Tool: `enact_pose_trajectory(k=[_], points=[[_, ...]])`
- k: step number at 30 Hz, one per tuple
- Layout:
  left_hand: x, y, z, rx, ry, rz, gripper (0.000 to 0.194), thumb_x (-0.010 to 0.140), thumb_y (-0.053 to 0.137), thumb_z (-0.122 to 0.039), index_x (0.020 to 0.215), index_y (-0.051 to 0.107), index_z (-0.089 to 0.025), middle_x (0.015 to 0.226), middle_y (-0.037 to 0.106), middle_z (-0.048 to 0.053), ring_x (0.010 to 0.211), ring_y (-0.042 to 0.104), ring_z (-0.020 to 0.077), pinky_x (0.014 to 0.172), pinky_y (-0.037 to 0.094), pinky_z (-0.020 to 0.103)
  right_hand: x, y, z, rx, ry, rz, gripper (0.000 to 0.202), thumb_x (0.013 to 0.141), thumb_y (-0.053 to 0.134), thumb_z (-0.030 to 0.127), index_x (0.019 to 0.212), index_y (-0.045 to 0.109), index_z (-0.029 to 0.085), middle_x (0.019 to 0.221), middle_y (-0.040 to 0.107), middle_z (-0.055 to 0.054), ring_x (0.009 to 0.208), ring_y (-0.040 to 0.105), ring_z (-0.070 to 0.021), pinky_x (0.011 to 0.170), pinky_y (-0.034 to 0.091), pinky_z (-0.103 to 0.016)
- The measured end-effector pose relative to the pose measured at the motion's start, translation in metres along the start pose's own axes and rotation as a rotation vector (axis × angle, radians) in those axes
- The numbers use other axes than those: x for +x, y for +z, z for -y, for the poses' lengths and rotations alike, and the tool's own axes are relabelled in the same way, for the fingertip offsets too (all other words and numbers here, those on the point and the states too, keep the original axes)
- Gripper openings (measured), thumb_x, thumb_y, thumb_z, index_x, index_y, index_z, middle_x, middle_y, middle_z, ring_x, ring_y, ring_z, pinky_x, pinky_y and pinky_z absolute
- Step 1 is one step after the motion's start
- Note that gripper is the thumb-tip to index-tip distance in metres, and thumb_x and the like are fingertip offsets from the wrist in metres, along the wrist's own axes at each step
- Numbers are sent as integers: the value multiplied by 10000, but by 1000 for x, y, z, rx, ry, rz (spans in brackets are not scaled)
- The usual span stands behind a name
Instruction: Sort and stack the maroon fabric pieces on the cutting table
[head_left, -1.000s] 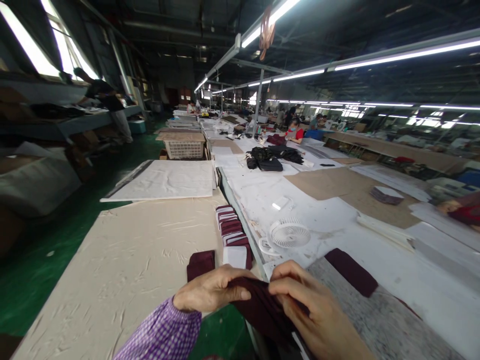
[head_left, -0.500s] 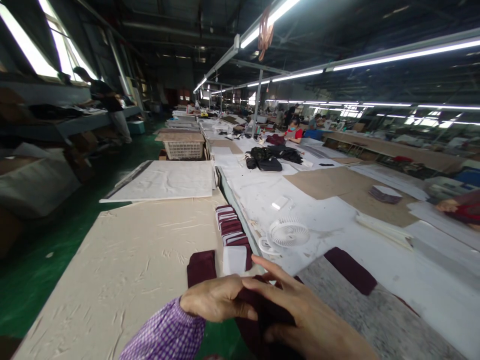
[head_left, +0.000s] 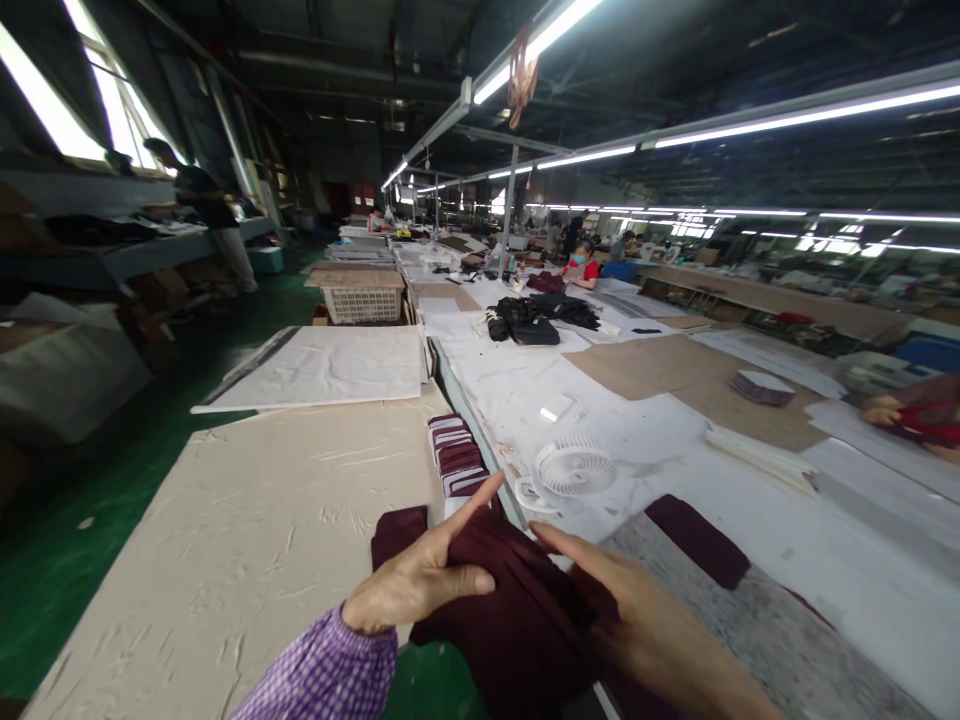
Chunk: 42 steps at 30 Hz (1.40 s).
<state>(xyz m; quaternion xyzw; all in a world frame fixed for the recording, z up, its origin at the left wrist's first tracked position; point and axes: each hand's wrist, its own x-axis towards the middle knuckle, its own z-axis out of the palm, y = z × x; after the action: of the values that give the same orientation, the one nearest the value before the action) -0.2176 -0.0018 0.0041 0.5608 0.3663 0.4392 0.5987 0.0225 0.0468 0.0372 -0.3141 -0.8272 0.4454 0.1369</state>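
Head view: I see the maroon cloth (head_left: 517, 610) low at my 6 o'clock, bunched between the two hands. The left hand (head_left: 412, 588) grasps it, thumb pressed over the near face and forefinger raised. The right hand (head_left: 645, 610) lies along its right side, fingers outstretched; I can't tell whether it grips. From the cloth, I find a row of maroon and pale pieces (head_left: 456, 458) at 11 o'clock, a folded piece (head_left: 397, 530) at 10, and, on the white tabletop (head_left: 652, 440), a fan (head_left: 576, 465) at 1 and a maroon pad (head_left: 697, 541) at 2.
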Motion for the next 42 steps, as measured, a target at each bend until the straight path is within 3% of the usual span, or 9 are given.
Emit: enact_pose_trajectory(k=[5, 10, 13, 18, 24, 27, 31, 35, 42], points=[[4, 3, 7, -191, -22, -65, 784, 795, 657, -242, 1446, 223, -301, 1414, 489, 52, 1286, 441, 260, 1121, 264, 441, 0, 7, -4, 122, -30, -126, 404, 824, 592, 185, 1211, 587, 298, 1422, 422, -46, 1269, 443, -226, 1019, 423, -363], [5, 7, 6, -325, 4, -122, 764, 793, 660, -214, 1438, 256, -280, 1394, 512, 46, 1300, 426, 233, 1128, 269, 401, -3, 10, -4, 178, -30, -137, 177, 864, 591, 307, 998, 697, 263, 1417, 415, -56, 1171, 522, -225, 974, 456, -350], [5, 8, 5, -348, 5, -169, 726, 802, 650, -201, 1426, 291, -291, 1392, 515, 36, 1298, 430, 214, 1134, 259, 370, -5, 8, 3, 142, -71, -101, 242, 866, 593, 301, 1093, 675, 282, 1416, 428, -44, 1288, 409, -235, 1096, 321, -393], [7, 11, 8, -355, 4, -271, 729, 802, 652, -231, 1428, 285, -293, 1315, 588, 52, 1260, 475, 236, 1081, 348, 387, -5, 11, 11, 129, -127, 54, 679, 683, 739, 458, 1310, 517, 322, 1430, 424, -48, 1346, 326, -287, 1142, 211, -431], [12, 21, 9, -366, 62, -410, 693, 815, 634, -237, 1422, 303, -277, 1270, 619, 58, 1171, 553, 235, 1026, 411, 370, -4, 18, 16, 250, -167, -19, 374, 816, 584, 509, 1132, 663, 327, 1342, 523, -16, 1291, 417, -272, 1075, 335, -386], [13, 25, 10, -345, 88, -466, 660, 822, 624, -251, 1413, 329, -253, 1266, 621, 67, 1162, 557, 241, 1020, 416, 374, -5, 21, 16, 264, -182, -24, 394, 833, 556, 525, 1162, 645, 328, 1329, 536, -21, 1298, 410, -269, 1078, 336, -378], [16, 35, 14, -265, 100, -441, 586, 812, 637, -265, 1357, 426, -221, 1267, 620, 67, 1184, 539, 243, 1026, 409, 365, -3, 32, 2, 364, -68, -257, 501, 825, 589, 503, 1267, 557, 270, 1287, 580, -66, 1219, 499, -272, 1045, 387, -412], [20, 51, 18, -350, 87, -423, 495, 808, 644, -256, 1284, 515, -218, 1158, 683, 62, 1062, 615, 225, 944, 467, 350, 0, 46, -13, 496, 163, -508, 448, 837, 578, 473, 1177, 614, 184, 1174, 661, -112, 1062, 618, -280, 945, 482, -420], [19, 61, 8, -723, -49, -413, 279, 800, 648, -324, 1024, 684, -161, 978, 743, 84, 995, 654, 242, 905, 487, 354, -4, 46, -20, 432, 285, -569, 418, 822, 587, 475, 1089, 662, 163, 1089, 704, -106, 1019, 639, -292, 882, 517, -406]])
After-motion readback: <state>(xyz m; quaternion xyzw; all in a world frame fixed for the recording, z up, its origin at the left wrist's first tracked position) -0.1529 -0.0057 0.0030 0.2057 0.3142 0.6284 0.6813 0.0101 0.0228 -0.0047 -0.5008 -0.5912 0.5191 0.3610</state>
